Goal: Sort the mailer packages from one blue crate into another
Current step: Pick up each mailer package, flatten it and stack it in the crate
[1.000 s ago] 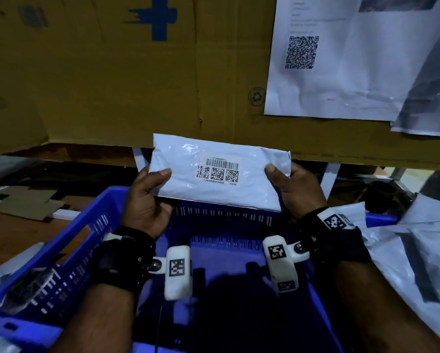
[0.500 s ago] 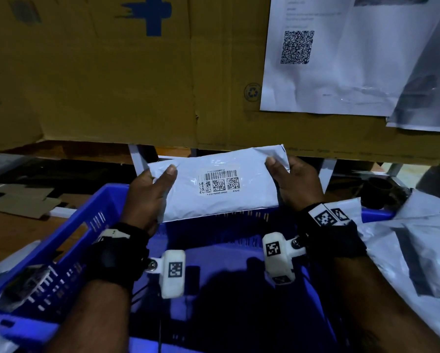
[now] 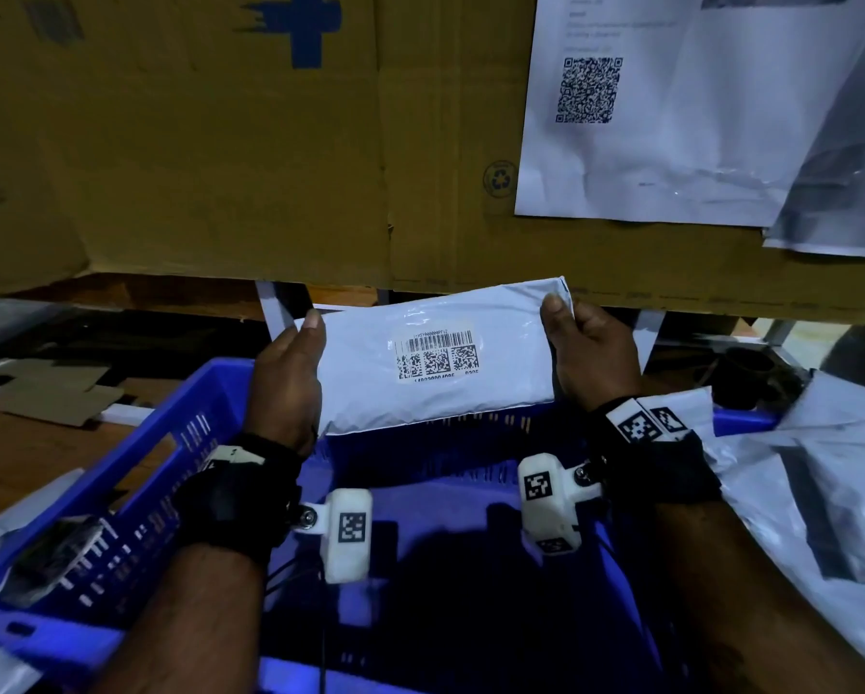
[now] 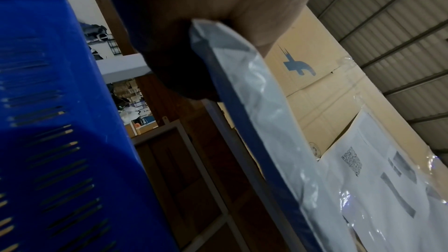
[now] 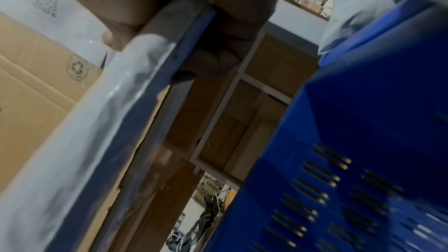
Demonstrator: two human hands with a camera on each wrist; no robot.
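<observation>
Head view looks down from above; both wrist views look up closely, sharing the mailer [image 3: 435, 363] and blue crate [image 3: 135, 473].

hands: 2 [image 3: 290, 388] [image 3: 593, 355] | held mailer: 1 [image 3: 435, 358] | blue crate: 1 [image 3: 135, 473] | wall sheets: 2 [image 3: 670, 142]

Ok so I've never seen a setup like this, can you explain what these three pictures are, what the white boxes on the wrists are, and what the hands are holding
No machine here: a person works bare-handed. The big picture comes from a camera on their head, looking down. The white boxes on the wrists are cameras too; the other two pictures look along each hand from them. The left hand and right hand each grip one end of a white mailer with a barcode label, held above a blue crate. More mailers are piled at the right. Behind hangs cardboard with a printed sheet bearing a QR code.
</observation>
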